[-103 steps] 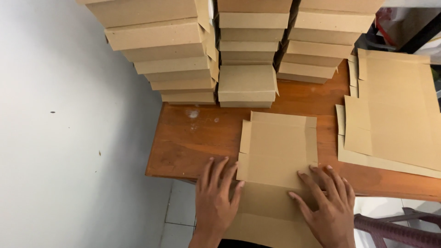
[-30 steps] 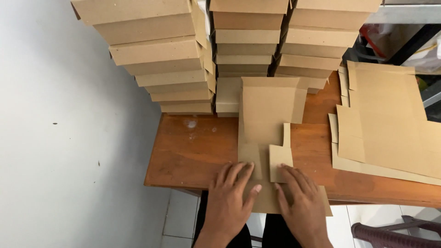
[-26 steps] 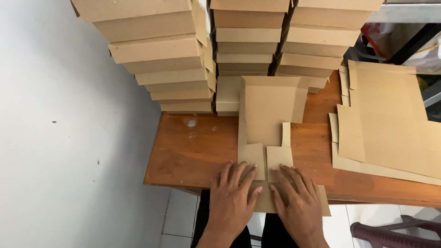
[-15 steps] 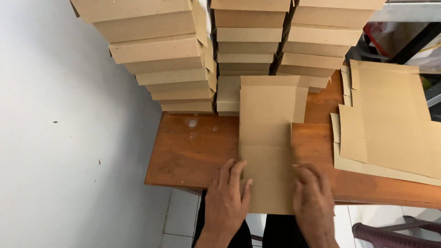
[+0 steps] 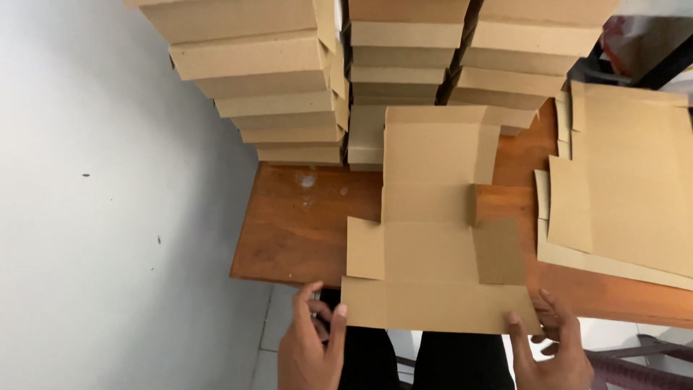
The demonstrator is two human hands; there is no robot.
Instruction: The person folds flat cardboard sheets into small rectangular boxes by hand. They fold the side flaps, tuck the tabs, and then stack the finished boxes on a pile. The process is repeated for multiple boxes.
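- Wall [image 5: 108, 180]: pale grey, fills the left side, with a few small dark specks.
- Boxes [image 5: 375, 65]: three stacks of folded brown cardboard boxes at the far end of the table, reaching past the top edge.
- Table [image 5: 303, 224]: reddish-brown wood, narrow, with a whitish smudge near the stacks.
- Flats [image 5: 635, 180]: a pile of unfolded brown blanks lying on the table's right side, well apart from the hands.
- Blank [image 5: 433, 245]: an unfolded cardboard box blank lying flat in the middle of the table, side flaps spread out; its far end touches the middle stack, its near edge overhangs the table's front edge.
- Left hand [image 5: 310, 347]: at the blank's near left corner, fingers loosely curled, thumb up against the cardboard edge.
- Right hand [image 5: 552, 350]: at the near right corner, thumb on top of the flap, fingers underneath, pinching it lightly.
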